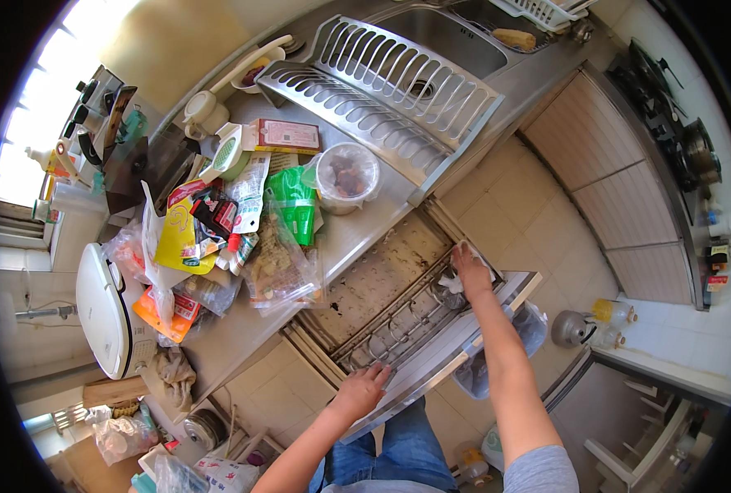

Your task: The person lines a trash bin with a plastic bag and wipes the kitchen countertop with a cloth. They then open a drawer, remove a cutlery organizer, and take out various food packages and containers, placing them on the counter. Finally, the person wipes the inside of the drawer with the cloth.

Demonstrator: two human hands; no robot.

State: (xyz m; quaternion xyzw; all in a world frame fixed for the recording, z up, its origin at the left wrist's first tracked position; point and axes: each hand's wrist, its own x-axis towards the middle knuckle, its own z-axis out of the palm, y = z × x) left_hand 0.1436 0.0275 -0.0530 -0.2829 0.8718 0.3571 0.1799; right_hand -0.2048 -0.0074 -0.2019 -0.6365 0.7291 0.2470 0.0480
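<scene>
A pulled-out metal drawer lies before me, its dimpled bottom marked with brown stains and dark specks. Across its front part runs a wire rack with curved loops. My right hand presses a crumpled white cloth or tissue against the rack's right end, near the drawer's side; the fingers cover part of it. At the front left, my left hand rests on the drawer front's inner edge, fingers spread and holding nothing.
On the steel counter stand a slotted dish rack, a lined tub, a heap of food packets and a white rice cooker. A bin bag hangs outside the drawer front. A kettle stands on the right.
</scene>
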